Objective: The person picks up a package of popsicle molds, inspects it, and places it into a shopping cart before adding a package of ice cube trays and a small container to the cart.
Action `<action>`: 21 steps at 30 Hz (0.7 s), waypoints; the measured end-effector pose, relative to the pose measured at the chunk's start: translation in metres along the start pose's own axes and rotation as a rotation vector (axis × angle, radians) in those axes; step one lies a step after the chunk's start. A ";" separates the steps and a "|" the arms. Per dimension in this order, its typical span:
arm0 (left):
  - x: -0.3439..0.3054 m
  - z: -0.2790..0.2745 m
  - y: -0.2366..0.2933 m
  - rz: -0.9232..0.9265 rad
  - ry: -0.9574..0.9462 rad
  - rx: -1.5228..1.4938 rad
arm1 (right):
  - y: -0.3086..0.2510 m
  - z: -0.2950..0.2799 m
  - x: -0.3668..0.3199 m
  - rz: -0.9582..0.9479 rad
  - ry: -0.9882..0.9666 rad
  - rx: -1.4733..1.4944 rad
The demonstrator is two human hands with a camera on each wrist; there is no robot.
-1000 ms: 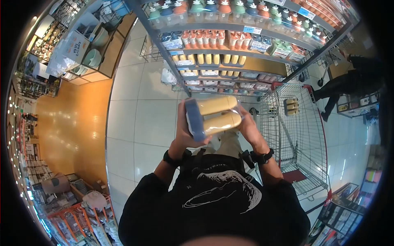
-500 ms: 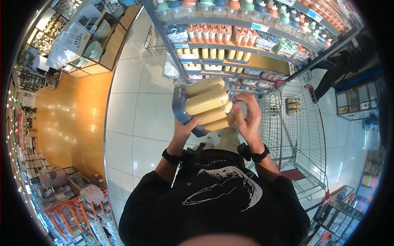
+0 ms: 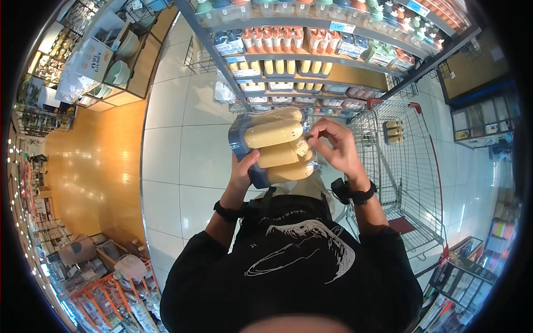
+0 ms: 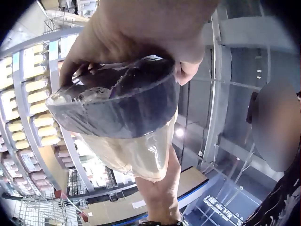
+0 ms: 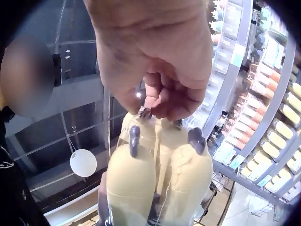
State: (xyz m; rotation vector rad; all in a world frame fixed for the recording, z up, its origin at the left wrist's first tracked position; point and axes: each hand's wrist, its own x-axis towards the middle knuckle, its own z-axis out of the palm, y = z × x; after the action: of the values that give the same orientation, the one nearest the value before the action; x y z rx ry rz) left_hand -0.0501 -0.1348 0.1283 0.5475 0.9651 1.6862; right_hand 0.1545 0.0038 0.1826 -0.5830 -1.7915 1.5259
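Note:
A clear-wrapped pack of yellow bottles (image 3: 272, 135) in a dark blue tray (image 3: 239, 141) is tilted in front of my chest, its bottle tops pointing right. My left hand (image 3: 242, 168) grips the tray end, thumb over the near side. Seen from the left wrist, that hand (image 4: 141, 35) spans the dark tray's underside. My right hand (image 3: 337, 145) pinches at the bottle-top end with thumb and fingers. In the right wrist view its fingertips close on a small dark piece (image 5: 144, 113) at the top, and grey spouts (image 5: 134, 141) stick out of the nearer bottles.
A shelf rack (image 3: 333, 66) with rows of bottles and colourful containers stands ahead. At right is a wire shopping cart (image 3: 397, 194) with another yellow bottle pack (image 3: 394, 132) in it. Bowls (image 3: 117, 72) sit on a display at far left. An orange rack (image 3: 105, 297) stands at lower left.
The pack has turned so that its several bottles face me, and then shifted slightly left. My right hand has gone from holding its side to pinching at the bottle tops.

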 end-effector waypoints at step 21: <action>0.001 -0.004 -0.004 0.044 0.032 -0.008 | -0.005 0.010 -0.011 -0.001 0.091 -0.308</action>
State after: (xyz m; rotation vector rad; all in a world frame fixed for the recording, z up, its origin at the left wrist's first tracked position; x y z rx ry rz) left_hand -0.0512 -0.1352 0.1225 0.5410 0.9751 1.7423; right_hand 0.1548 -0.0115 0.1840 -0.7854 -1.9684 1.2091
